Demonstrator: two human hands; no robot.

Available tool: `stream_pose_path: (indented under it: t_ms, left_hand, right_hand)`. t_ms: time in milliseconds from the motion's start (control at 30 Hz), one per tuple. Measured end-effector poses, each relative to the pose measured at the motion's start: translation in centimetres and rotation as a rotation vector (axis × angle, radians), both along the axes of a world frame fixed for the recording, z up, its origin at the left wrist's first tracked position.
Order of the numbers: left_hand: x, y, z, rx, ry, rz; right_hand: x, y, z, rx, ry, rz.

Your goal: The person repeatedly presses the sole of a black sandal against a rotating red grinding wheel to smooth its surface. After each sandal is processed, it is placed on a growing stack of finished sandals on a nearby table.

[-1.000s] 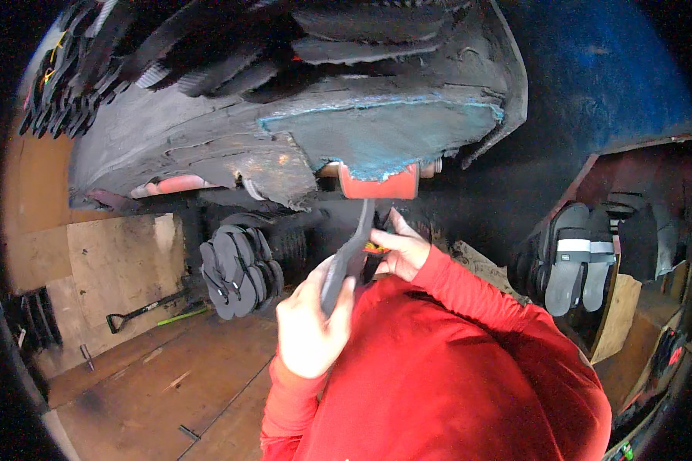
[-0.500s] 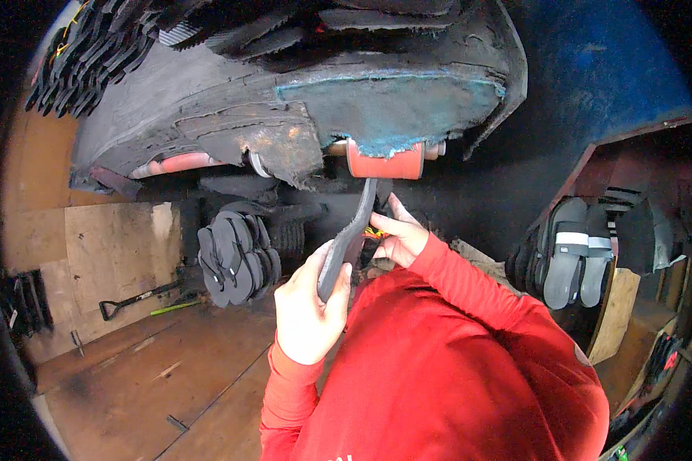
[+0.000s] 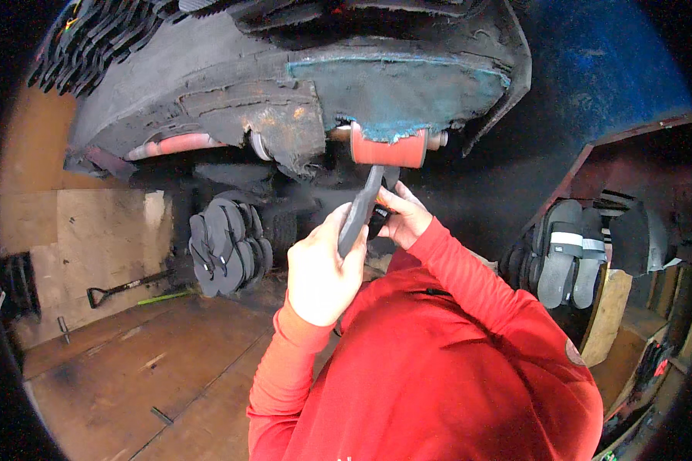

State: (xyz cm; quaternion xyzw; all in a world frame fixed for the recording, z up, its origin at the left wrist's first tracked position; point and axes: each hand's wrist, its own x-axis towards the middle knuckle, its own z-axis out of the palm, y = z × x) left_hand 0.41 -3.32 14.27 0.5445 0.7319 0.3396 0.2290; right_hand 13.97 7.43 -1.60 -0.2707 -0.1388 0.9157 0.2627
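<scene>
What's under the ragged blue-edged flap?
Part of a red roller shows below the frayed edge of the flap; whatever else lies under it is covered.

That dusty grey ledge (image 3: 184, 65) over there bears dark soles (image 3: 92, 50) heaped at its far left corner; a ragged blue-green cloth (image 3: 407, 92) drapes its near edge. On the brown floor (image 3: 200, 369) lies a small dark strip (image 3: 161, 416).

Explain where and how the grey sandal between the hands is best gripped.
Probably the near end of the grey sandal, left hand coming from the left, right hand steadying from the right: it stands on edge, thin enough to pinch, while its far end lies at the red roller, best kept clear of fingers.
</scene>
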Motion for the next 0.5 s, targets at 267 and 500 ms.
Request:
stream_pose_path:
  t_ms: [267,500]
  left_hand:
    - [1.9,-3.0,5.7,0.121,0.062,-0.039]
    - [1.5,0.7,-0.3,-0.003,0.044,-0.029]
  right_hand:
    - [-0.2,-2.4,2.3,0.010,0.123,0.070]
    - [0.2,1.3,-0.5,0.055,-0.013,-0.017]
